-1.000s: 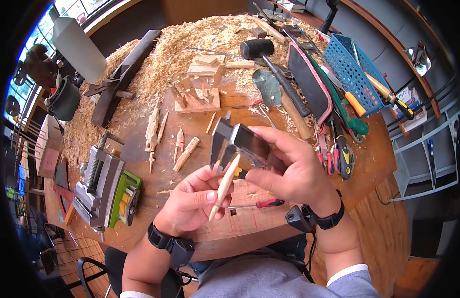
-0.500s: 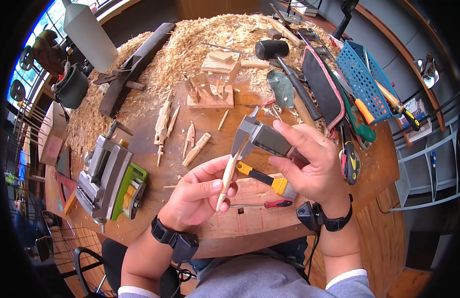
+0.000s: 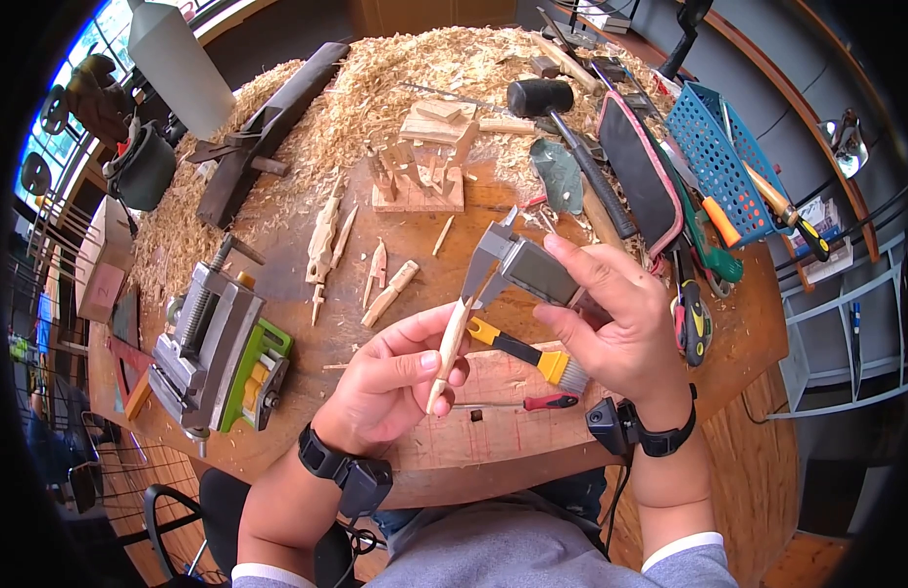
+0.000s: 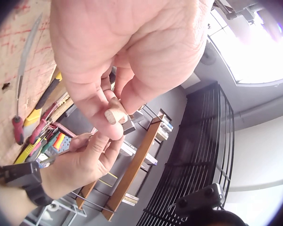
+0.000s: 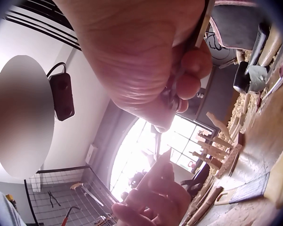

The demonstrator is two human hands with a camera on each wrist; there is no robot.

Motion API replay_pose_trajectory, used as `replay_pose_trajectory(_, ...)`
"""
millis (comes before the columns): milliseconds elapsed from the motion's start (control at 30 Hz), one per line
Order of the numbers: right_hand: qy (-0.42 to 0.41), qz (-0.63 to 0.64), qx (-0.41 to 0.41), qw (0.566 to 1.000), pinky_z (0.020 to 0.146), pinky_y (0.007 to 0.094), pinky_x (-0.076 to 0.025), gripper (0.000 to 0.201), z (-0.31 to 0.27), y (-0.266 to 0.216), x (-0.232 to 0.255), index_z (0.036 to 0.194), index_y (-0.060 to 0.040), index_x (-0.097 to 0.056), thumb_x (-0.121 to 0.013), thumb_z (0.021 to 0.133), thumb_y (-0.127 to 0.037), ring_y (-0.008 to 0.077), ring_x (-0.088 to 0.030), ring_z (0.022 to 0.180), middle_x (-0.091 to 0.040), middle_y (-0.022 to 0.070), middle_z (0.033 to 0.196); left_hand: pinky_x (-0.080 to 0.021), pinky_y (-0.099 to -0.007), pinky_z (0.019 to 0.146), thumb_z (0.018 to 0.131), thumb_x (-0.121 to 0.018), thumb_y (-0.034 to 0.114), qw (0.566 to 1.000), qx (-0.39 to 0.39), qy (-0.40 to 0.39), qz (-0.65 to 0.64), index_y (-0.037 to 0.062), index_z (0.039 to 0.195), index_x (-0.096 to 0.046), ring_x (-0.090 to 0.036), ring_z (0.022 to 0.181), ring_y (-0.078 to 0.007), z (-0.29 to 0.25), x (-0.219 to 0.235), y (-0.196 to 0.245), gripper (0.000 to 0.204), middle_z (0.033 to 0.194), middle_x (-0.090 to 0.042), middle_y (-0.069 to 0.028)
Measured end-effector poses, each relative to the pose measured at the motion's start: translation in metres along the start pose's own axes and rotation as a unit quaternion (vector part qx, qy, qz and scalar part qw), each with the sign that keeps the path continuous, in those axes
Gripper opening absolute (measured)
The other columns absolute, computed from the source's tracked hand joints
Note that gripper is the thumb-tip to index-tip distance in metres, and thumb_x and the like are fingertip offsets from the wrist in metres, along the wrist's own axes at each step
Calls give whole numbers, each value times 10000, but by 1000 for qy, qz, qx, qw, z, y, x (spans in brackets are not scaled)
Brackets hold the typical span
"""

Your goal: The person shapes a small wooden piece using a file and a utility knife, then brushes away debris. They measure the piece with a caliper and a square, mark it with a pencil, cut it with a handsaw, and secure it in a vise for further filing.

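Observation:
In the head view my left hand (image 3: 400,370) pinches a slim, pale carved wooden piece (image 3: 451,353) between thumb and fingers, its pointed end upward. Its blunt lower end (image 4: 114,115) faces the left wrist camera. My right hand (image 3: 618,318) grips a caliper (image 3: 537,272) by its display body, thumb below and fingers above. The caliper's jaws stand slightly apart, right at the piece's upper tip. Under the hands, on a red-marked plank (image 3: 454,441), lie a yellow-and-black brush (image 3: 517,351) and a red-handled tool (image 3: 550,402).
Carved wooden pieces (image 3: 390,294) and a peg stand (image 3: 417,196) lie beyond the hands. A vise (image 3: 204,353) stands left. Right are a mallet (image 3: 540,96), a saw (image 3: 640,167) and a blue basket (image 3: 723,162). Shavings (image 3: 405,64) cover the table's far side.
The caliper has turned and shifted slightly right relative to the wooden piece, baring the brush below. The head view has shifted a little. Over the last half second the hands barely move.

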State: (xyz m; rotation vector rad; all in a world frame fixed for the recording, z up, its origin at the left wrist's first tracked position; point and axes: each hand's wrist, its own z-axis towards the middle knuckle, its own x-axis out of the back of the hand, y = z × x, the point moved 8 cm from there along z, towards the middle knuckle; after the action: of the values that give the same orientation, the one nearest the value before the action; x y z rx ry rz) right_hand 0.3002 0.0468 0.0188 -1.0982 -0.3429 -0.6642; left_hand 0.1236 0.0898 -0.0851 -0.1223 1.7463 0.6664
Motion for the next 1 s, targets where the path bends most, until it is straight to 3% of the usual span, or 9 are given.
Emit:
replay_pose_trajectory(267, -30, 7, -25, 999, 639, 318, -515, 549, -1, -4, -7, 1312, -64, -620, -784, 788, -65, 223, -628, 730, -649, 130, 972, -602, -274, 592, 917, -575, -20, 1000, -13, 10, 12, -28, 1384, -484, -638, 928, -216, 0, 0, 5, 475, 1140, -565, -157)
replay_pose_trajectory(433, -67, 10, 18, 998, 632, 330, -524, 568, -4, -13, -18, 1322, -71, -612, -787, 781, -78, 243, -638, 734, -642, 135, 963, -601, -272, 584, 915, -578, -17, 1000, -14, 26, 9, -34, 1365, -492, -633, 920, -213, 0, 4, 5, 459, 1144, -564, -161)
replay_pose_trajectory(533, -65, 1, 60, 996, 639, 335, -529, 580, -4, -19, -20, 1324, -82, -613, -792, 773, -83, 252, -641, 734, -645, 138, 962, -577, -263, 622, 945, -565, -2, 999, -19, -11, 24, 1, 1440, -447, -634, 930, -185, 0, 2, 7, 509, 1143, -638, -127)
replay_pose_trajectory(600, -59, -3, 50, 997, 637, 335, -527, 581, -3, -18, -17, 1323, -85, -614, -794, 771, -83, 254, -639, 732, -646, 138, 962, -602, -260, 582, 917, -577, -12, 999, -23, 20, 12, -46, 1367, -481, -621, 913, -198, -1, 2, 7, 462, 1147, -558, -165)
replay_pose_trajectory(733, -51, -15, -4, 999, 632, 337, -521, 579, -2, -10, -10, 1320, -82, -616, -795, 769, -80, 253, -631, 719, -647, 140, 964, -604, -258, 585, 918, -573, -13, 1000, -21, 19, -2, -48, 1374, -474, -625, 912, -196, -1, 2, 5, 468, 1145, -557, -167)
replay_pose_trajectory(767, -40, -24, 22, 999, 627, 333, -516, 576, -1, -9, -9, 1319, -78, -616, -795, 772, -78, 241, -623, 707, -648, 141, 965, -604, -257, 583, 918, -571, -15, 1000, -17, 16, -6, -48, 1376, -471, -629, 915, -197, -1, 3, 4, 470, 1146, -556, -168)
replay_pose_trajectory(1000, -38, -5, 2, 999, 633, 330, -518, 564, -2, -9, -10, 1319, -71, -613, -791, 784, -80, 234, -624, 712, -647, 137, 963, -600, -252, 564, 920, -557, -21, 1000, -13, 6, -16, -52, 1376, -465, -644, 919, -202, -1, 4, 5, 466, 1145, -556, -176)
